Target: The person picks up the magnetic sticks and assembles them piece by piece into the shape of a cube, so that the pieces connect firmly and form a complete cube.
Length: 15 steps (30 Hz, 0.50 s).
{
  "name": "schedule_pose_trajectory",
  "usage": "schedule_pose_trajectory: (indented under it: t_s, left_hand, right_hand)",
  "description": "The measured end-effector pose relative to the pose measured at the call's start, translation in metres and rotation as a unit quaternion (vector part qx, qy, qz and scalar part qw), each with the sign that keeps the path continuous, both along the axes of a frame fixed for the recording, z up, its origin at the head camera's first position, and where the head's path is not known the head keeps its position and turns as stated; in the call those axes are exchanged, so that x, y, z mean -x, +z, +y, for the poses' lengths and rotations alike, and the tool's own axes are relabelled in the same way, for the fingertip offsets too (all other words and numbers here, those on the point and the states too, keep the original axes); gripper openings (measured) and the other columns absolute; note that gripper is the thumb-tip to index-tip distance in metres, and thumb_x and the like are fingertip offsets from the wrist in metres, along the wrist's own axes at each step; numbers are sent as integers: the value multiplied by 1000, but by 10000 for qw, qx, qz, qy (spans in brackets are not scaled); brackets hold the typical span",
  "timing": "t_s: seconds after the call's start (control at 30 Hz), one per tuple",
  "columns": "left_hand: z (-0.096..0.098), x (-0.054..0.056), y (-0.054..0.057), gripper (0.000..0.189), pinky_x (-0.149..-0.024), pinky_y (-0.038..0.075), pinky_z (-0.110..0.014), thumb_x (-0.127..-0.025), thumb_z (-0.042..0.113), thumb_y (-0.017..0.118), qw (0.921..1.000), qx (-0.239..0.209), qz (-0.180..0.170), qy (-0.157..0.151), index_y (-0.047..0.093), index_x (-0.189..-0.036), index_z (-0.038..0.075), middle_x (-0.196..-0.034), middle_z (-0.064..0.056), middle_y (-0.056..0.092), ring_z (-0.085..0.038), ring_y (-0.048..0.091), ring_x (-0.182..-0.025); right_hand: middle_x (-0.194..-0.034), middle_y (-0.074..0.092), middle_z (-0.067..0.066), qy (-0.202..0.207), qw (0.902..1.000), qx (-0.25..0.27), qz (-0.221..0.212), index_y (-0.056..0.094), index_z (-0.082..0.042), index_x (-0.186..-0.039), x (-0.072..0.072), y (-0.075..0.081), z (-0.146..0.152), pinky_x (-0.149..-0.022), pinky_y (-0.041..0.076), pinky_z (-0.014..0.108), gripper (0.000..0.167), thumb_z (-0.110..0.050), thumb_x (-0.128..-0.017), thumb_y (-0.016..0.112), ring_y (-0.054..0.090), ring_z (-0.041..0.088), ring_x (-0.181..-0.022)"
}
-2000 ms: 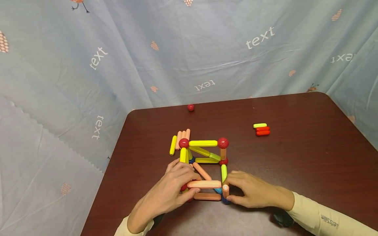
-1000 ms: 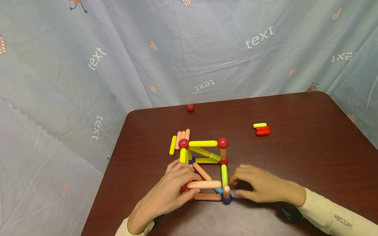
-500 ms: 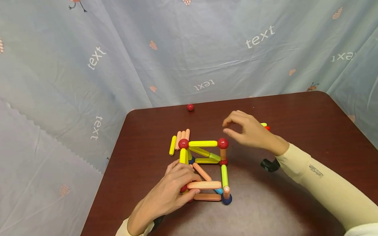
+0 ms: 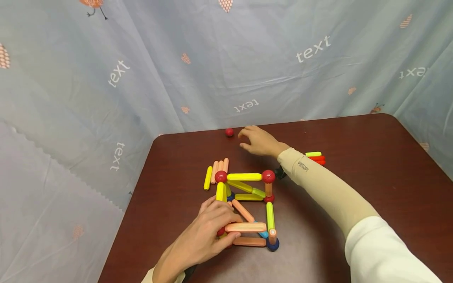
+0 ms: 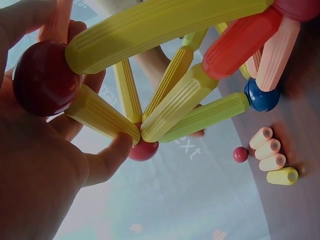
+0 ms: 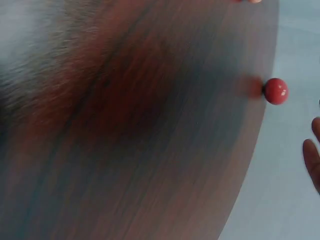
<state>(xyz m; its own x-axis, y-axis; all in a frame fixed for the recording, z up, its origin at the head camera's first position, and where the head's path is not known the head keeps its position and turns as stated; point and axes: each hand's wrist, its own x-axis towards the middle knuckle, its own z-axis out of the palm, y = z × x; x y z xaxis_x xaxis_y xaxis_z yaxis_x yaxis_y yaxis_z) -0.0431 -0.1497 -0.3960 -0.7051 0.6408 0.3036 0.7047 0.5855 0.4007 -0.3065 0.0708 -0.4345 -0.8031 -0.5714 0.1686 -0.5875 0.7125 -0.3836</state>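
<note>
My left hand [image 4: 203, 232] grips the front left corner of a frame built from magnetic rods [image 4: 244, 177] and balls. In the left wrist view, its thumb and fingers hold around a red corner ball [image 5: 47, 78] and a yellow rod [image 5: 102, 114]. A pink rod [image 4: 247, 227] juts rightward from that hand along the upper front. At the front right, a short orange rod [image 4: 272, 236] stands upright on a dark blue ball [image 4: 273, 244]. My right hand [image 4: 260, 140], fingers loosely bent and holding nothing, hovers just right of a loose red ball [image 4: 229, 132] near the table's far edge.
Several pink rods [image 4: 219, 171] and a yellow rod [image 4: 208, 178] lie behind the frame on the left. Red rods [image 4: 320, 159] and a yellow-green rod [image 4: 313, 154] lie at the right, partly behind my right sleeve. A curtain [image 4: 198, 70] hangs behind the table.
My right hand has left the upright orange rod at the front right corner and travelled over the table to the far side, beside the loose red ball. My left hand keeps its place.
</note>
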Motion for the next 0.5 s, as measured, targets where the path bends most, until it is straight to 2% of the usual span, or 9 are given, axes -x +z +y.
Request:
schedule_pose_trajectory:
  t_s: [0.2, 0.37, 0.5]
  left_hand:
    - [0, 1, 0, 18, -111, 34, -64, -87, 27, 82, 10000, -25, -24, -16, 69, -100, 23, -100, 16, 67, -13, 59, -116]
    - [0, 2, -1, 19, -111, 34, -63, -88, 27, 81, 10000, -30, -5, -43, 70, -103, 23, -101, 16, 68, -12, 59, -117]
    - [0, 1, -2, 19, -110, 35, -64, -87, 27, 81, 10000, -30, 40, -58, 68, -101, 24, -101, 17, 67, -11, 58, -117]
  right_hand:
    - [-157, 43, 11, 50, 9963, -834, -174, 47, -13, -152, 16, -4, -11, -118, 39, 46, 61, -34, -98, 66, 46, 32, -139]
    - [-163, 36, 12, 80, 9928, -1122, -417, 39, -13, -157, 24, -5, -13, -122, 33, 49, 66, -35, -99, 65, 39, 35, -146]
    - [-163, 35, 13, 83, 9907, -1287, -426, 37, -14, -158, 30, -4, -13, -126, 25, 50, 66, -34, -101, 63, 33, 38, -151]
